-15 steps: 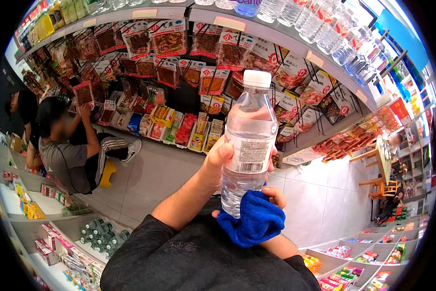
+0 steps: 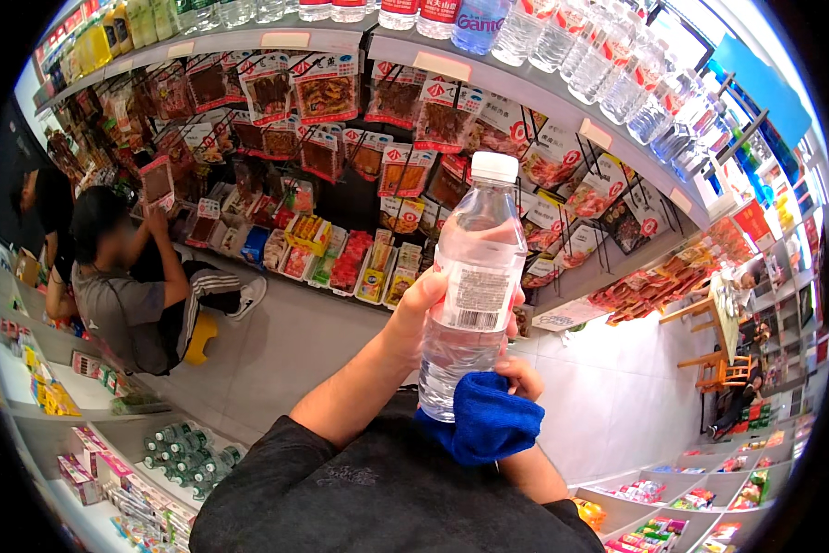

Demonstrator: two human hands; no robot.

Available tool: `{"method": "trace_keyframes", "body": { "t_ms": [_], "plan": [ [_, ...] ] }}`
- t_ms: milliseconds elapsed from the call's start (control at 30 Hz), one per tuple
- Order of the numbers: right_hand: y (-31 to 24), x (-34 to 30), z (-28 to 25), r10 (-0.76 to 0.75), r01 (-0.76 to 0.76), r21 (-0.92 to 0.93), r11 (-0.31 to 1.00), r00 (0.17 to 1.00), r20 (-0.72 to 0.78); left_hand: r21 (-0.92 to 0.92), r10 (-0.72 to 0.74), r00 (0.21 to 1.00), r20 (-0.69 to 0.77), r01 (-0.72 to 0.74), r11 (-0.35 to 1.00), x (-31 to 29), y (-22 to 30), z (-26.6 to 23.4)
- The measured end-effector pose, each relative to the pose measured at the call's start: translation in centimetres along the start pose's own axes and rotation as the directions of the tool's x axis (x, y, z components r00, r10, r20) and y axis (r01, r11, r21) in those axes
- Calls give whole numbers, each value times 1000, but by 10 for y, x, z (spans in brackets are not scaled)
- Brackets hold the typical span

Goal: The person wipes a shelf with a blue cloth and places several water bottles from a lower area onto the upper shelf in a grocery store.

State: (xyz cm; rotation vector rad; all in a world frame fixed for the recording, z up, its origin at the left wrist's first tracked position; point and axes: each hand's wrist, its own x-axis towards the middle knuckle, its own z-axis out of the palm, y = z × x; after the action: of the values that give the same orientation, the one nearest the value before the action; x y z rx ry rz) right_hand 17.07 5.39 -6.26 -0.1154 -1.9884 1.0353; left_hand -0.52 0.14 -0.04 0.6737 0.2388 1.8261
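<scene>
A clear plastic water bottle [image 2: 477,276] with a white cap and a pale label stands slightly tilted in front of my chest. My left hand [image 2: 423,304] is wrapped round its middle, thumb on the near side of the label and fingertips showing past the right edge. Against the lower right of the bottle, my right hand [image 2: 522,376] grips a bunched blue cloth [image 2: 495,419]. The cloth touches the bottle's base and hides most of that hand's fingers.
Ahead, a shelf [image 2: 516,78] carries rows of bottles, with packaged snacks [image 2: 325,88] hanging below. Boxed sweets [image 2: 348,258] line the lowest level. At the left a person [image 2: 129,276] sits low on a yellow stool [image 2: 202,339]. A wooden table [image 2: 723,318] stands at the right.
The bottle has shifted slightly lower in the picture, held the same way. The blue cloth has moved a little up along its lower right side. The seated person's hanging packet has dipped slightly.
</scene>
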Motion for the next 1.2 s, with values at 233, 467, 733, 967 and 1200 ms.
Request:
{"method": "trace_keyframes", "body": {
  "t_ms": [233, 467, 733, 967, 1200],
  "plan": [
    [12, 2, -4, -47, 44, 62, 997, 998, 45, -3, 29, 1000, -9, -29, 1000, -3, 2, 1],
    [7, 8, -3, -48, 41, 99, 994, 996, 70, -2, 53, 999, -2, -53, 999, -5, 3, 0],
    [-3, 7, 0, 27, -41, 143, 989, 995, 98, 31, 58, 998, -34, -57, 998, -11, 4, 0],
    [5, 1, -2, 24, -32, 78, 996, 994, 106, -20, 57, 998, 28, -56, 998, -11, 4, -5],
    [8, -7, 10, 269, -268, 313, 911, 962, 40, -162, 52, 994, 99, -35, 986, -7, -2, -12]
  ]
}}
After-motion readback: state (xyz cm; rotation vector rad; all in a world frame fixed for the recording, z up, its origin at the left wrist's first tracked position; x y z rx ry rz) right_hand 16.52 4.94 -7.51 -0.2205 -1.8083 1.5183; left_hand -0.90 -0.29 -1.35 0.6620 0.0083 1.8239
